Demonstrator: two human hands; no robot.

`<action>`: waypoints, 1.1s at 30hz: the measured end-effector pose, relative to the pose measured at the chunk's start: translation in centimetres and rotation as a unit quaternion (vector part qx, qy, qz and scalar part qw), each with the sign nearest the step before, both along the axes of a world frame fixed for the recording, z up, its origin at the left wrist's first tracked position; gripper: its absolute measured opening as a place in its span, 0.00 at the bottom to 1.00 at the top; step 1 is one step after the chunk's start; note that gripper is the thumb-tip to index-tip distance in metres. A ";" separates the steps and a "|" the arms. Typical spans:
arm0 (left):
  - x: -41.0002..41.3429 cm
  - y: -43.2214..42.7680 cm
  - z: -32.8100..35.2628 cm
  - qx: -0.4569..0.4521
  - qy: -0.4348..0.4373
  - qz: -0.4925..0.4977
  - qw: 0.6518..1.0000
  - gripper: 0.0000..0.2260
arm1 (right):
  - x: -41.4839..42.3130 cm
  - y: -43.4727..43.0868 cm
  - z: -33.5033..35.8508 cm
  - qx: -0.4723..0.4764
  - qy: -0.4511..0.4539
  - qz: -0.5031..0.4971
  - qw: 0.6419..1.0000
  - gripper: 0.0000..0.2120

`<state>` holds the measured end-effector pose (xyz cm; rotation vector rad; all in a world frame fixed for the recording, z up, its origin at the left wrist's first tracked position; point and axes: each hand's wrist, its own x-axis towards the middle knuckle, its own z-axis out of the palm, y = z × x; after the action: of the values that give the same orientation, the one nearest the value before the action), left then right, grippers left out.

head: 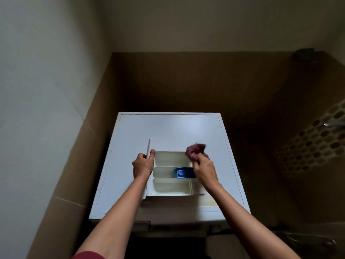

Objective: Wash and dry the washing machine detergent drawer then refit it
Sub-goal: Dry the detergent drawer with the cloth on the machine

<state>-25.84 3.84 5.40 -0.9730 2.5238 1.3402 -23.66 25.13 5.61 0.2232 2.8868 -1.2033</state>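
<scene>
- Cloth (195, 149) is motion-blurred, so we can't make out its folds.
- Right hand (204, 168) hides the far right corner of the detergent drawer (168, 186).
- Drawer lies flat on the washing machine top (168, 128). We count three compartments, and the middle one holds a blue insert (183, 172).
- Left hand (142, 165) has thumb and fingers clamped on the front panel (148, 146). Right fingers are bunched round the cloth.
- Drawer sits nearer the top's front edge, with bare top behind and on both sides.
</scene>
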 end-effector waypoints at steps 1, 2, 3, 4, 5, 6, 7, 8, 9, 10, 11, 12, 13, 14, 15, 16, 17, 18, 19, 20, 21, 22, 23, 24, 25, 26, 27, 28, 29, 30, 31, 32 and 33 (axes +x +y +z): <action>0.0 0.0 0.0 0.001 0.005 -0.003 1.000 0.23 | -0.5 -0.8 -0.7 0.028 -0.044 0.017 0.999 0.11; 0.0 0.0 0.0 0.001 0.011 -0.005 1.000 0.23 | -0.7 -1.7 -1.1 0.056 -0.076 0.026 0.995 0.12; 0.0 0.0 0.0 0.002 0.015 -0.007 1.000 0.22 | -1.0 -2.4 -1.3 0.083 -0.095 0.029 0.992 0.13; 0.0 -0.1 0.0 0.001 0.019 -0.009 1.000 0.22 | -1.2 -2.9 -1.3 0.105 -0.105 0.031 0.988 0.13; 0.0 -0.2 0.0 0.001 0.021 -0.011 1.000 0.22 | -1.4 -3.1 -1.1 0.119 -0.108 0.034 0.986 0.13; 0.0 -0.2 0.0 0.001 0.023 -0.013 1.000 0.22 | -1.6 -3.0 -1.0 0.130 -0.109 0.042 0.985 0.13; -0.1 -0.2 0.0 0.002 0.024 -0.012 1.000 0.22 | -1.7 -2.7 -0.9 0.142 -0.109 0.054 0.982 0.13; -0.2 -0.2 -0.1 0.004 0.023 -0.011 1.000 0.22 | -1.7 -2.2 -0.9 0.155 -0.109 0.070 0.979 0.13; -0.2 -0.1 -0.1 0.007 0.021 -0.008 1.000 0.22 | -1.6 -1.8 -0.9 0.167 -0.109 0.084 0.976 0.14; -0.2 -0.1 -0.1 0.011 0.018 -0.005 1.000 0.22 | -1.5 -1.4 -0.8 0.174 -0.110 0.092 0.974 0.14; -0.2 0.0 -0.1 0.013 0.014 -0.001 1.000 0.22 | -1.4 -1.1 -0.8 0.176 -0.115 0.093 0.973 0.15; -0.2 0.0 -0.1 0.014 0.009 0.003 1.000 0.22 | -1.3 -1.0 -0.6 0.176 -0.124 0.089 0.972 0.14; -0.2 0.0 -0.1 0.013 0.005 0.007 1.000 0.22 | -1.2 -0.9 -0.3 0.178 -0.133 0.089 0.971 0.14; -0.2 0.0 -0.2 0.012 0.001 0.009 1.000 0.22 | -1.0 -0.9 -0.1 0.181 -0.142 0.090 0.969 0.14; -0.3 0.1 -0.2 0.012 0.000 0.009 1.000 0.22 | -0.7 -0.9 0.0 0.187 -0.145 0.088 0.968 0.13; -0.3 0.2 -0.1 0.011 -0.001 0.009 1.000 0.23 | -0.3 -0.9 0.1 0.193 -0.145 0.085 0.967 0.13; -0.3 0.2 -0.1 0.010 -0.001 0.009 1.000 0.23 | 0.3 -1.1 0.3 0.200 -0.140 0.079 0.967 0.13; -0.4 0.2 -0.1 0.009 0.000 0.010 1.000 0.23 | 0.9 -1.3 0.4 0.208 -0.132 0.071 0.967 0.13; -0.4 0.2 0.0 0.008 0.002 0.009 1.000 0.23 | 1.4 -1.8 0.3 0.215 -0.124 0.063 0.967 0.14; -0.4 0.2 0.0 0.007 0.004 0.008 1.000 0.22 | 1.9 -2.3 0.2 0.220 -0.119 0.059 0.966 0.15; -0.4 0.2 0.0 0.005 0.006 0.006 1.000 0.22 | 2.3 -2.9 0.1 0.226 -0.113 0.059 0.966 0.15; -0.4 0.1 0.0 0.005 0.010 0.005 1.000 0.21 | 2.6 -3.6 -0.2 0.229 -0.107 0.060 0.966 0.17; -0.3 0.1 -0.1 0.007 0.015 0.002 1.000 0.21 | 2.7 -4.3 -0.6 0.230 -0.100 0.059 0.966 0.19; -0.3 0.1 -0.1 0.008 0.021 0.001 1.000 0.22 | 2.7 -5.0 -0.9 0.230 -0.090 0.060 0.967 0.20; -0.2 0.1 -0.1 0.007 0.024 -0.001 1.000 0.22 | 2.7 -5.7 -0.9 0.229 -0.082 0.062 0.968 0.21; -0.2 0.0 -0.2 0.004 0.024 -0.002 1.000 0.22 | 2.7 -6.5 -0.7 0.227 -0.081 0.072 0.968 0.21; -0.2 0.0 -0.2 0.003 0.023 -0.004 1.000 0.22 | 2.7 -7.5 -0.3 0.227 -0.081 0.091 0.966 0.21; -0.2 0.1 -0.2 0.002 0.021 -0.006 1.000 0.22 | 2.8 -8.6 0.1 0.230 -0.064 0.113 0.965 0.21; -0.2 0.1 -0.2 0.002 0.020 -0.009 1.000 0.22 | 3.1 -9.5 0.2 0.225 -0.041 0.134 0.964 0.20; -0.3 0.0 -0.1 0.002 0.016 -0.011 1.000 0.23 | 3.4 -10.5 0.4 0.210 -0.025 0.163 0.964 0.18; -0.3 0.0 -0.1 0.002 0.013 -0.012 1.000 0.25 | 3.8 -11.4 0.5 0.198 -0.022 0.197 0.960 0.18; -0.3 -0.1 -0.2 0.003 0.012 -0.011 1.000 0.26 | 4.2 -12.0 0.1 0.204 -0.007 0.225 0.953 0.19; -0.3 -0.2 -0.2 0.003 0.011 -0.011 1.000 0.27 | 4.4 -12.4 -0.2 0.195 -0.009 0.255 0.947 0.20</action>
<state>-26.16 3.68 5.19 -0.9319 2.5376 1.3604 -19.25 12.77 5.40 -0.4836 2.8610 -0.5413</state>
